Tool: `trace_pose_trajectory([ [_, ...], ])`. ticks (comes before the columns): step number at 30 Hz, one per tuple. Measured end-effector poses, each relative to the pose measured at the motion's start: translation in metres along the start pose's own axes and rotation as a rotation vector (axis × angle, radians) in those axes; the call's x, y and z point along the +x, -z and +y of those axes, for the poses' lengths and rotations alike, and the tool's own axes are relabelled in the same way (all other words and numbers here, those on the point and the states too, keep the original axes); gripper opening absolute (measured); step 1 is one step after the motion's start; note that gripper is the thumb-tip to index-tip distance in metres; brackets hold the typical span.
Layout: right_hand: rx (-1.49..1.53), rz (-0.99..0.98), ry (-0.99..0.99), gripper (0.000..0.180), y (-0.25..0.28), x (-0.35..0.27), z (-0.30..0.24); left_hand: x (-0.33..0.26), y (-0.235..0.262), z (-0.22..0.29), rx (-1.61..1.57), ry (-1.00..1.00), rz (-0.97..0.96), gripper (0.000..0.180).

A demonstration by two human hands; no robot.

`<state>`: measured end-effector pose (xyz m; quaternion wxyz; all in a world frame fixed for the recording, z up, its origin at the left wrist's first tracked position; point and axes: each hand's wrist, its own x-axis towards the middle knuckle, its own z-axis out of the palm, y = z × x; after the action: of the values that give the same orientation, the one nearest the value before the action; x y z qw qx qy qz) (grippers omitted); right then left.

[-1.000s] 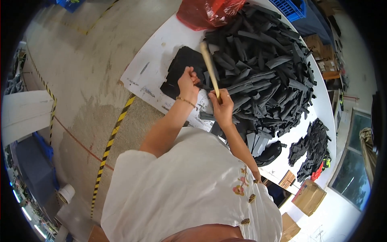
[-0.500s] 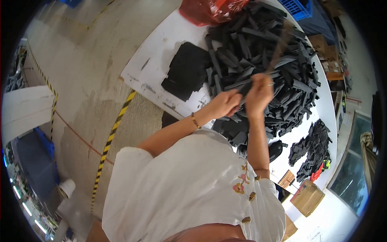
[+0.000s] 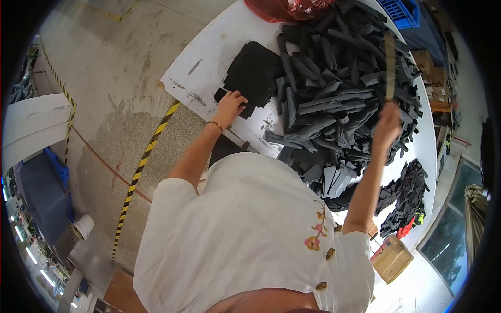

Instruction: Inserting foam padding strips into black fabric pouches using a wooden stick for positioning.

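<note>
The person stands at a white bench (image 3: pixel 209 57) that runs from the upper middle of the frame down toward the right edge. The two hands are well apart.

The left hand (image 3: pixel 229 107), just left of centre in the upper half, lies with its fingers spread and resting on the near edge of a flat stack of black sheets (image 3: pixel 255 75). It presses on the stack rather than closing round it. A thin bracelet shows on that wrist.

The right hand (image 3: pixel 387 122) is raised at the right of the frame, above the big heap of dark grey strips (image 3: pixel 339 88). It is closed on the lower end of a long tan wooden stick (image 3: pixel 390 65), which stands almost upright and reaches toward the top of the frame. The stick is blurred, so its far end is hard to make out.

The heap fills the upper centre and right of the bench, its strips lying in every direction, and it touches the right side of the black stack. A red plastic bag (image 3: pixel 292 8) sits at the top edge, and a blue crate (image 3: pixel 404 11) is at the upper right. A smaller pile of dark pieces (image 3: pixel 407 193) lies farther along the bench at the right. A cardboard box (image 3: pixel 392 258) stands at the lower right. Yellow and black tape (image 3: pixel 143 167) crosses the concrete floor at the left.
</note>
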<state>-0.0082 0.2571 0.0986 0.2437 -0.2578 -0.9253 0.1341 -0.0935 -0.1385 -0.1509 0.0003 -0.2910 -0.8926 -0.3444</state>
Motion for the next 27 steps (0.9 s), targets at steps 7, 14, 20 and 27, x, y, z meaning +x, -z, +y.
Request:
trace_pose_trajectory([
  [7, 0.187, -0.558, 0.299, 0.012, -0.027, -0.129, -0.034, 0.015, 0.022, -0.005, -0.191, 0.055, -0.145, 0.012],
  [14, 0.175, -0.612, 0.385, 0.011, -0.039, -0.15, -0.037, 0.027, 0.043, 0.002, -0.429, 0.14, -0.181, 0.015],
  [20, 0.186, -0.612, 0.386, 0.012, -0.039, -0.148, -0.041, 0.029, 0.049, 0.008, -0.367, 0.046, -0.117, 0.015],
  [27, 0.235, -0.602, 0.382, 0.014, -0.041, -0.145, -0.046, 0.028, 0.051, 0.008, -0.346, 0.056, -0.1, 0.015],
])
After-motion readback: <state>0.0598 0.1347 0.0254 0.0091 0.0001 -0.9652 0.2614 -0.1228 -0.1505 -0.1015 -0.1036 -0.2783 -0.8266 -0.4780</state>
